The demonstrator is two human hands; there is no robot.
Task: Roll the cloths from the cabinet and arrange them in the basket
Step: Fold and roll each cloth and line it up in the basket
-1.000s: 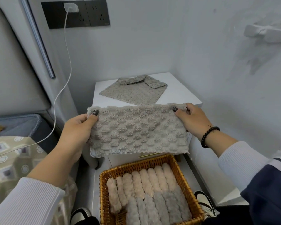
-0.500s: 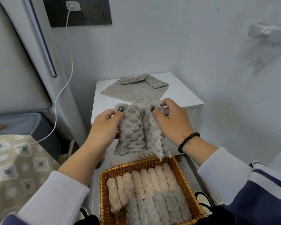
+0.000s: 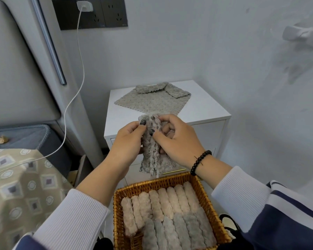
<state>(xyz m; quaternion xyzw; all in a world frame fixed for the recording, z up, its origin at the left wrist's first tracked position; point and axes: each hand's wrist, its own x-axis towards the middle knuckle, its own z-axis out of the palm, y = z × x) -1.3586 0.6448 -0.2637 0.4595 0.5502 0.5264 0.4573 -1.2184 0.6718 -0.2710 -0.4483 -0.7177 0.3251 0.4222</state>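
pinching a grey cloth [image 3: 153,150], now folded narrower than before, left hand [image 3: 128,141] and right hand [image 3: 177,141] hold it above the basket [image 3: 206,201] rim; fingertips behind it hidden.

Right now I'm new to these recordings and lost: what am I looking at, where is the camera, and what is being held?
No machine here: a person wears one camera on the head, looking down at their own hands. The left hand and right hand both grip a grey cloth, folded narrow and hanging above a wicker basket filled with rolled cloths. Behind, another grey cloth lies flat on a white cabinet. A charger cable hangs from a wall socket.
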